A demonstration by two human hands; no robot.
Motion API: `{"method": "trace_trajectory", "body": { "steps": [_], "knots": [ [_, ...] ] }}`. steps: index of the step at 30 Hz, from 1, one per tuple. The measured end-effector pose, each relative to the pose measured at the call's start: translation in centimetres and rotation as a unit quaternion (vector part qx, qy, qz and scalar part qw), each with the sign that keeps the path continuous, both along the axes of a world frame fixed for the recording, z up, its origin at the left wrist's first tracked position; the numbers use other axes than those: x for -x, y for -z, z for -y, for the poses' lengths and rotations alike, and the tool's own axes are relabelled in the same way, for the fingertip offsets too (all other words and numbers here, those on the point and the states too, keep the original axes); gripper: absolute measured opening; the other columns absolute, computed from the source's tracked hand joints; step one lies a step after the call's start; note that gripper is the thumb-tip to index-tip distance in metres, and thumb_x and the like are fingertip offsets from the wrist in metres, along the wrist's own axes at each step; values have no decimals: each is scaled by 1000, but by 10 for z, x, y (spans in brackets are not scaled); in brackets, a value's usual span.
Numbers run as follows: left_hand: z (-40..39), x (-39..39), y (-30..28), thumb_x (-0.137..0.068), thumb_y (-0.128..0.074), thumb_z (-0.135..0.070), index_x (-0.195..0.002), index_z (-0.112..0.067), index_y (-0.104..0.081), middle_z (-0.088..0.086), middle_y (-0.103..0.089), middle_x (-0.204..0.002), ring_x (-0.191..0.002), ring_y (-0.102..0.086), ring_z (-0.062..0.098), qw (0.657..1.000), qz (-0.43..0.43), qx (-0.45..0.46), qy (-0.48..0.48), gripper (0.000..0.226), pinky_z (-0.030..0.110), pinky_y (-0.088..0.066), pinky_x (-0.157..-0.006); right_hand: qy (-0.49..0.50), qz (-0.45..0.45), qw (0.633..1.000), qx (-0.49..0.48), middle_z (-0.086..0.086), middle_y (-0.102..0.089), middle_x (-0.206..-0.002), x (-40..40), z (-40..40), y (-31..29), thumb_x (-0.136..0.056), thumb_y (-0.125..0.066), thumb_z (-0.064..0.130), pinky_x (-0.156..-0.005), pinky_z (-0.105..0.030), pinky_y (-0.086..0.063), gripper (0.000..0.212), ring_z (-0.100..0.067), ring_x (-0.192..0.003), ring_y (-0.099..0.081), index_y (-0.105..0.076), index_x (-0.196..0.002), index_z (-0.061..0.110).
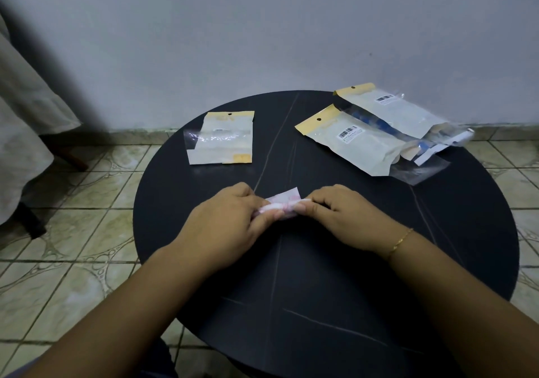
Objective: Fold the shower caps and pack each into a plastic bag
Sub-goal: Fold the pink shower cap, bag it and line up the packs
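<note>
A small folded shower cap (284, 202), white with pink marks, lies at the middle of the round black table (320, 275). My left hand (233, 220) pinches its left end between thumb and curled fingers. My right hand (341, 217) pinches its right end the same way. Most of the cap is hidden under my fingers. A flat plastic bag (221, 138) with a yellow header lies at the back left of the table. Two more plastic bags (358, 141) (408, 109) with yellow headers and blue contents lie overlapping at the back right.
The table stands against a pale wall (262, 27) on a tiled floor (73, 261). Pale cloth (20, 115) hangs at the far left over a dark furniture leg. A gold bracelet (401, 242) sits on my right wrist.
</note>
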State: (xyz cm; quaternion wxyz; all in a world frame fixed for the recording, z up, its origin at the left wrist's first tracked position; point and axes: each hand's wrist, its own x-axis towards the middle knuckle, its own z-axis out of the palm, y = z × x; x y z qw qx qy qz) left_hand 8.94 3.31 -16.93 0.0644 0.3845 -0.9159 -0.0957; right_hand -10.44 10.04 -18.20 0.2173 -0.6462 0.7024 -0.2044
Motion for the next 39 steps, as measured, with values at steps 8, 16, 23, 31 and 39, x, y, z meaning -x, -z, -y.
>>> {"method": "trace_trajectory", "body": {
  "steps": [8, 16, 23, 31, 39],
  "knots": [
    [-12, 7, 34, -92, -35, -34, -132, -11, -53, 7, -58, -131, -123, -52, 28, 985, -31, 172, -5, 50, 39, -35, -103, 90, -60, 994, -21, 3, -60, -106, -16, 13, 3, -98, -25, 48, -92, -35, -28, 43, -20, -110, -44, -62, -114, 32],
    [-9, 8, 44, -92, -27, -38, -141, -14, -42, 3, -46, -143, -134, -40, 26, 994, -24, 104, 7, 57, 36, -20, -111, 189, -134, 960, 159, 0, -53, -122, -34, 9, 11, -92, -39, 47, -96, -32, -29, 36, -21, -118, -41, -56, -113, 23],
    [-14, 8, 33, -67, 17, -50, -129, -28, 34, -14, 25, -149, -142, 22, 12, 997, 41, 62, 26, 67, 28, 18, -112, -62, -116, 991, 33, 7, 15, -156, -59, 1, 18, -74, 15, 58, -115, -25, 13, 81, -1, -140, 19, 13, -147, 22],
    [-11, 3, 37, -70, 14, -54, -135, -35, 29, -19, 30, -145, -135, 30, 1, 999, -2, 12, 31, 69, 19, 20, -109, -64, -117, 991, -2, 17, 24, -146, -58, -3, 12, -71, 11, 67, -115, -26, 13, 77, 3, -137, 20, 24, -137, 29],
    [-10, -25, 39, -72, 16, -58, -138, -31, 27, -19, 29, -147, -134, 29, -6, 1000, 12, -8, -13, 73, 17, 17, -109, -61, -115, 991, -12, 13, 16, -155, -58, -5, 13, -69, 14, 66, -115, -29, 15, 87, 2, -138, 18, 15, -145, 25]
  ]
}}
